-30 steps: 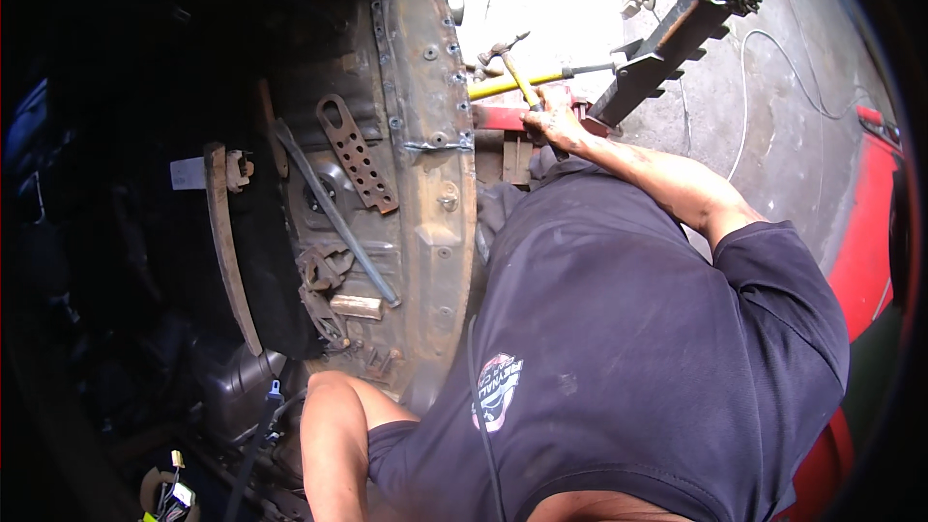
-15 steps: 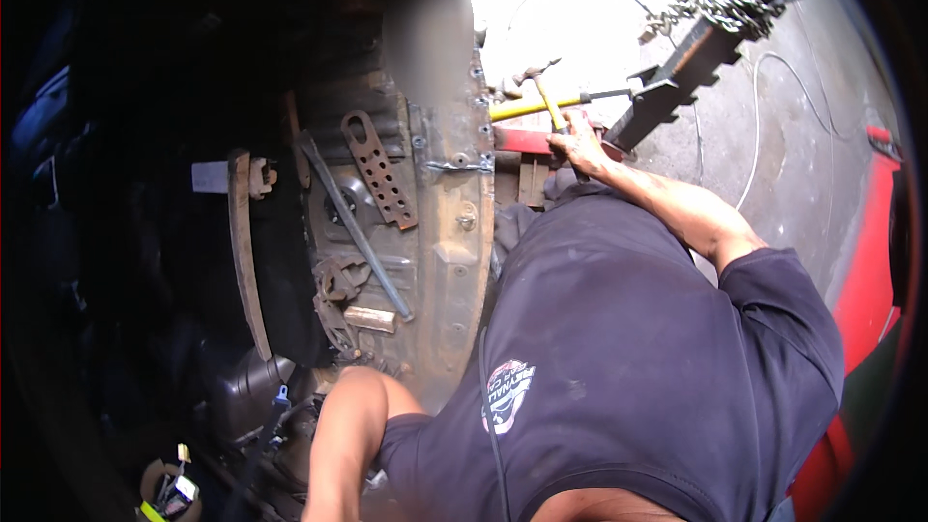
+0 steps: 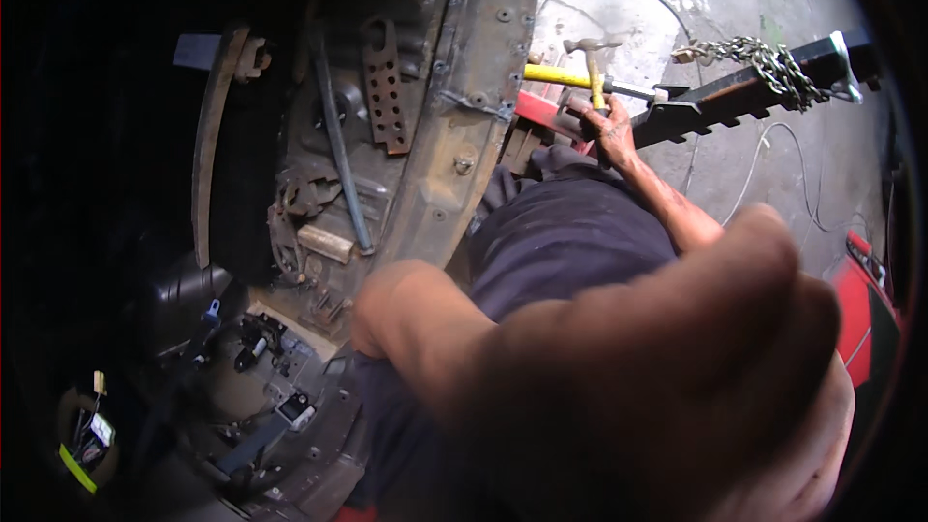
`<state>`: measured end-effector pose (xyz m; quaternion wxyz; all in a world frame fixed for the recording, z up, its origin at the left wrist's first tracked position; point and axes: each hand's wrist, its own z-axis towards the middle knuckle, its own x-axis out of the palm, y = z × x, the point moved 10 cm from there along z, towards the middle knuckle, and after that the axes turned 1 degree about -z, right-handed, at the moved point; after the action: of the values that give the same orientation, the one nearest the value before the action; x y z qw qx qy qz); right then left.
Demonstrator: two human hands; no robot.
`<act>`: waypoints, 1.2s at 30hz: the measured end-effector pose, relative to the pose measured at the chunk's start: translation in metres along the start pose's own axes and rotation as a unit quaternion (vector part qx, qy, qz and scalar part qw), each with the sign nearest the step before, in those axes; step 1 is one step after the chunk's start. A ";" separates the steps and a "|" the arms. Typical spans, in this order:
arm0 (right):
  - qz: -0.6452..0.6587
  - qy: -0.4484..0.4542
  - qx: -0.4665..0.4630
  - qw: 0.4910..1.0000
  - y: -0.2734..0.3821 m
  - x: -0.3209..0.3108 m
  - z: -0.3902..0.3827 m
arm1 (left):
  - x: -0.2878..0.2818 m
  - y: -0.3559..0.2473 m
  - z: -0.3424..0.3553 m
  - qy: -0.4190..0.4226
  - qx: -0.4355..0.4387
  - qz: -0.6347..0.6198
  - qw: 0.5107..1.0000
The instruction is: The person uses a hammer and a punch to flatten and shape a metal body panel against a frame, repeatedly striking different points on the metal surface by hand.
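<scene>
My right hand (image 3: 612,133) is wrapped round the handle of a hammer (image 3: 596,75), its metal head raised beyond my fingers. A yellow bar with a metal shaft (image 3: 547,73) lies just behind it, beside a red metal piece (image 3: 539,111). My left hand (image 3: 677,348) looms very close to the camera over my dark shirt (image 3: 570,232), dark and smeared, so its fingers cannot be made out.
At left, a rusty car floor panel (image 3: 440,184) carries a perforated plate (image 3: 387,97), a long steel bar (image 3: 343,164) and scrap pieces. A black notched post (image 3: 706,112) wrapped with chain (image 3: 773,66) crosses the right, over concrete with cables. Red bodywork (image 3: 855,314) sits far right.
My left arm has swung up from the lower edge to close in front of the camera. The view has shifted. The hammer stays in my right hand.
</scene>
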<state>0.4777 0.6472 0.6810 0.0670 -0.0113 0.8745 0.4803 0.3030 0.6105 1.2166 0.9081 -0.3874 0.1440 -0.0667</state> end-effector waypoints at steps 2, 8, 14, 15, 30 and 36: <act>-0.005 0.000 0.006 1.000 -0.004 0.001 -0.001 | -0.017 0.012 0.005 -0.063 -0.012 0.003 0.998; -0.028 -0.005 -0.012 1.000 0.022 -0.010 -0.008 | -0.071 0.274 -0.083 -0.056 -0.331 0.221 0.916; -0.192 -0.023 -0.099 0.976 0.072 -0.012 -0.009 | -0.003 0.438 -0.194 0.221 -0.361 0.390 0.818; -0.198 -0.004 -0.084 0.977 0.090 -0.005 -0.014 | -0.002 0.448 -0.201 0.233 -0.366 0.401 0.807; -0.353 -0.004 -0.397 0.847 0.195 0.052 0.053 | 0.001 0.462 -0.217 0.286 -0.413 0.384 0.774; -0.421 0.038 -0.323 0.847 0.168 0.059 0.109 | 0.004 0.463 -0.214 0.299 -0.423 0.379 0.767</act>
<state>0.4171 0.8324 0.7567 0.2217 -0.4173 0.5834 0.6605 0.2439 0.7830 0.7407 0.5146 -0.6071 0.5568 0.2379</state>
